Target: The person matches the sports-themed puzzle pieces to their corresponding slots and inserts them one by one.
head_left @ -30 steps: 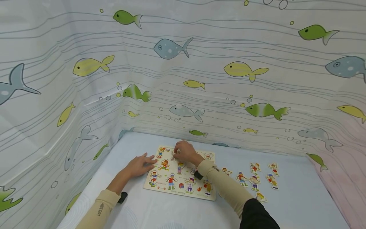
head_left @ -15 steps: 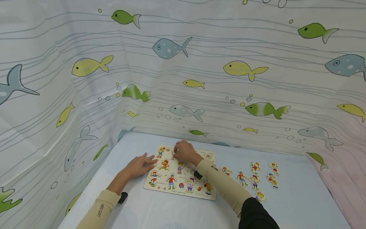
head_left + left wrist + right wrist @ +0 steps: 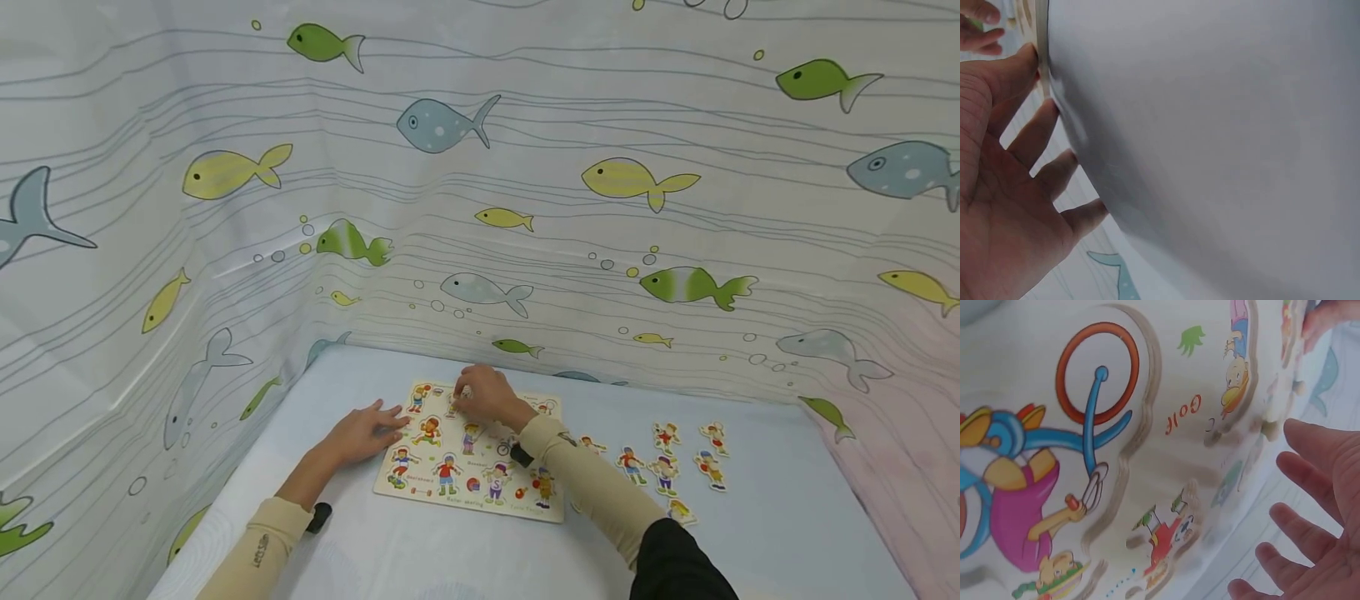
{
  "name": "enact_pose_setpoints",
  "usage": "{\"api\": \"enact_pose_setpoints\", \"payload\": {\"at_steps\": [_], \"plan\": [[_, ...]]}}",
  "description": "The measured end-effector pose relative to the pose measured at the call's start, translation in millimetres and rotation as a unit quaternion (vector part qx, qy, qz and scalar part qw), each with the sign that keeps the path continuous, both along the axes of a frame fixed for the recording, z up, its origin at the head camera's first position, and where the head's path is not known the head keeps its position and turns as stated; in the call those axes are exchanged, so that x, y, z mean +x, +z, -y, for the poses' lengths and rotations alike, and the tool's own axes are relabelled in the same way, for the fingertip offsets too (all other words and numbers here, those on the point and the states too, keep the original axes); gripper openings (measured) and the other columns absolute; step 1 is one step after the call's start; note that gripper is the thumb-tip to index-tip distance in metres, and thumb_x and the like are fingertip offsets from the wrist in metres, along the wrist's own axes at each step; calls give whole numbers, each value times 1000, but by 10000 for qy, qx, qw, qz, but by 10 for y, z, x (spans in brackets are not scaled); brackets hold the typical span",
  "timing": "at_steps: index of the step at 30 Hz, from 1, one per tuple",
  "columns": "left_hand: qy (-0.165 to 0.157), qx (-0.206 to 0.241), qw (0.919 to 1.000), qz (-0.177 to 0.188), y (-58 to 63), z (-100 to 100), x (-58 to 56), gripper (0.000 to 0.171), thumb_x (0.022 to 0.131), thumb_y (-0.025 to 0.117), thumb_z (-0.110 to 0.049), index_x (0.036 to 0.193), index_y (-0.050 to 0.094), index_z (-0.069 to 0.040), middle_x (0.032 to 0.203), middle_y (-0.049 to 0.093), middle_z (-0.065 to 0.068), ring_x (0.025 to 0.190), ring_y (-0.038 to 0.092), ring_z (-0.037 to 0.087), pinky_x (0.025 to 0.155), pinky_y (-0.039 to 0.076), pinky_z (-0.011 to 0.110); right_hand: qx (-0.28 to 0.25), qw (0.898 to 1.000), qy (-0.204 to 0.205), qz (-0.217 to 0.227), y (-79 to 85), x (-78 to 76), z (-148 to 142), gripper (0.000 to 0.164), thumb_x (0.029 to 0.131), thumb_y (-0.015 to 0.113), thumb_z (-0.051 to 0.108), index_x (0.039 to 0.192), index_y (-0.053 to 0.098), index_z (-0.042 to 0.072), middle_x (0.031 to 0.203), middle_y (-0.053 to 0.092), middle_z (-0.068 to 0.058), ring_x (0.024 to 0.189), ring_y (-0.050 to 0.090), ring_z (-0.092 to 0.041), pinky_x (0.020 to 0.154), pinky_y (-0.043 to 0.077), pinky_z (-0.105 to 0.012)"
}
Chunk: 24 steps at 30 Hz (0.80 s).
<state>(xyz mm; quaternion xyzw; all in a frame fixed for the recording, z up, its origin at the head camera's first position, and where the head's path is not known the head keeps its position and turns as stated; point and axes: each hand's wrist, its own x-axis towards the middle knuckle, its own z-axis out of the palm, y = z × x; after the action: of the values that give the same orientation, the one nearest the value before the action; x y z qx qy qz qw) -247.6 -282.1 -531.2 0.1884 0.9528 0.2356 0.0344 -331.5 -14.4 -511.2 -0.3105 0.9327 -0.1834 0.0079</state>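
Note:
A wooden picture-puzzle board (image 3: 450, 446) lies on the table, printed with children at sports. My left hand (image 3: 365, 432), its fingers spread, rests against the board's left edge; the left wrist view shows its thumb at the board's side (image 3: 1042, 37). Near the board's far edge my right hand (image 3: 487, 393) bends over with thumb and forefinger together, pinching a small puzzle piece (image 3: 452, 407), which the fingers mostly hide. In the right wrist view the right hand (image 3: 1316, 512) has its fingertips by the far side, past a cyclist picture (image 3: 1029, 506) and the word Golf.
Several loose figure-shaped puzzle pieces, among them one in a purple cap (image 3: 665, 475) and one at the far right (image 3: 710, 471), lie right of the board. A fish-patterned curtain (image 3: 555, 267) hangs behind and beside the white table (image 3: 780, 508).
Both hands stay in nearly the same place over the board. The whole head view has shifted slightly. No piece has visibly moved.

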Motion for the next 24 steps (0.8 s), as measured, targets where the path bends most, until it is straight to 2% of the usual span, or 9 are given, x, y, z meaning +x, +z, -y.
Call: {"api": "enact_pose_setpoints", "payload": {"at_steps": [4, 11, 20, 24], "plan": [[46, -17, 10000, 52, -17, 9, 2, 34, 95, 66, -28, 125, 69, -13, 141, 54, 12, 135, 35, 51, 101, 23, 77, 43, 9998, 149, -136, 30, 19, -34, 11, 89, 74, 30, 95, 76, 21, 109, 65, 3, 109, 57, -22, 90, 49, -45], [54, -56, 10000, 18, -40, 30, 7, 35, 95, 65, -29, 125, 69, -13, 140, 54, 12, 135, 35, 52, 100, 23, 78, -82, 9993, 337, -111, 141, 83, -100, 15, 91, 73, 29, 100, 76, 18, 135, 59, -9, 130, 48, -27, 108, 39, -46], [5, 5, 10000, -77, -8, 15, 2, 34, 95, 66, -28, 125, 69, -12, 139, 55, 14, 134, 35, 53, 100, 22, 79, -124, 9969, 554, -545, 248, 174, -183, 18, 91, 73, 28, 103, 76, 15, 134, 59, -9, 130, 49, -27, 106, 41, -45], [-2, -7, 10000, -80, 7, 5, 6, 34, 95, 65, -27, 125, 69, -11, 139, 54, 15, 134, 35, 53, 100, 22, 78, -219, 9973, 500, -483, 275, 205, -255, 20, 91, 73, 28, 105, 75, 14, 137, 57, -11, 132, 47, -27, 107, 40, -46]]}}
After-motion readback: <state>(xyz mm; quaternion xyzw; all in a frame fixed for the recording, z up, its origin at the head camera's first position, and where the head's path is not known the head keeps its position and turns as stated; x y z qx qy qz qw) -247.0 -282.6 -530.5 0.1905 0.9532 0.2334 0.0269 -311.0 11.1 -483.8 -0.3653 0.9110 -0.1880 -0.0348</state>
